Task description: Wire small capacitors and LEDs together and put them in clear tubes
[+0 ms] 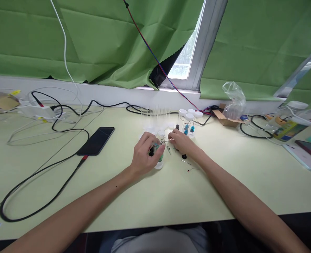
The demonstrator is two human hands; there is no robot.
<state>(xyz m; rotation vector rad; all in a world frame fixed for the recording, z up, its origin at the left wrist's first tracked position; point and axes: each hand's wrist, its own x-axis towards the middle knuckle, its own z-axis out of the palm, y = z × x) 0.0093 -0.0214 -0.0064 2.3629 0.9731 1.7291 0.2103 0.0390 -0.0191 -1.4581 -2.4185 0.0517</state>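
Note:
My left hand (146, 153) is wrapped round a small transparent vial with a white base (159, 165), and green and black pieces show between the fingers. Close by on the right, my right hand (181, 141) pinches the end of a thin metal pin (166, 141) at the vial's upper part. What the fingertips cover is hidden. Under and beside the right hand lie a small black round piece (184, 156), a thin rod (186, 162) and a bent wire piece (192, 169). Behind that hand stand several white-capped vials (189, 116) with blue and black parts inside.
Transparent tubes (155, 117) stand behind my hands. To the left lies a phone (96, 141) with a black cable (73, 179) looping over the table. An open cardboard box (225, 119) with a plastic bag (234, 100) sits at the back right, near a white device (303, 159).

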